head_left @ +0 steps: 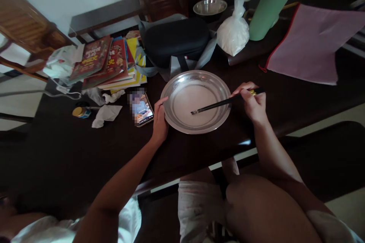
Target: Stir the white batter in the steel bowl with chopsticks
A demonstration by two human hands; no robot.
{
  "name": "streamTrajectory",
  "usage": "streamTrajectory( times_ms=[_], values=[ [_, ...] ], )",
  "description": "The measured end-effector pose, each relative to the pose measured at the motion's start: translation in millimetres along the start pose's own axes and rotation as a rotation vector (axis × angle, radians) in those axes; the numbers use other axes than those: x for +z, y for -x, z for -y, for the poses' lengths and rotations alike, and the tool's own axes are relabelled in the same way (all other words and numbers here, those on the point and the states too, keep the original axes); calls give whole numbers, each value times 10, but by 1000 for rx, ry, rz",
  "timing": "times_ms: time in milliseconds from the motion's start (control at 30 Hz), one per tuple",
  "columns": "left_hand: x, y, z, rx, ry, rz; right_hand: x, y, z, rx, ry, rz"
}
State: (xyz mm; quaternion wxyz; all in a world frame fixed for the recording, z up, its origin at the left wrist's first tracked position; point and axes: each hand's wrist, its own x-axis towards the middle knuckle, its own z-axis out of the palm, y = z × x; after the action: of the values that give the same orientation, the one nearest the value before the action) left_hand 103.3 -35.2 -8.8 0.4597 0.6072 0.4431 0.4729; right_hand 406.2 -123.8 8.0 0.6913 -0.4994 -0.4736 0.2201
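Note:
A wide, shallow metal basin (196, 131) stands on the dark table, with a whitish layer covering its bottom. At its left side, my left hand (160, 119) grips the rim with the fingers on the edge. My right hand (253, 102) is closed around black chopsticks (218, 104) with a gold band near the upper end. Their tips, smeared with something pale, are inside the basin over the white contents; whether they touch the bottom I cannot tell.
Left of the basin lie a lit phone (142, 108), crumpled tissues (107, 115), a small jar (81, 112) and stacked books (91, 59). Behind it sit a black case (176, 38), a tied bag of white powder (233, 36), another metal bowl (210, 7), a green cylinder (273, 3) and a pink cloth bag (313, 45).

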Motion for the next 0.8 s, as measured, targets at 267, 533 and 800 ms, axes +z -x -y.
streamTrajectory(
  times_ms=[267, 533, 800],
  values=[
    [-4, 5, -30, 11, -13, -3, -3, -14, -33, -48, 2, -106],
    [-10, -1, 3, 3, -13, 3, 6, -12, -16, -24, 71, 9],
    [-9, -4, 6, 7, -22, 5, 3, -2, -2, 13, 28, 26]
  ],
)
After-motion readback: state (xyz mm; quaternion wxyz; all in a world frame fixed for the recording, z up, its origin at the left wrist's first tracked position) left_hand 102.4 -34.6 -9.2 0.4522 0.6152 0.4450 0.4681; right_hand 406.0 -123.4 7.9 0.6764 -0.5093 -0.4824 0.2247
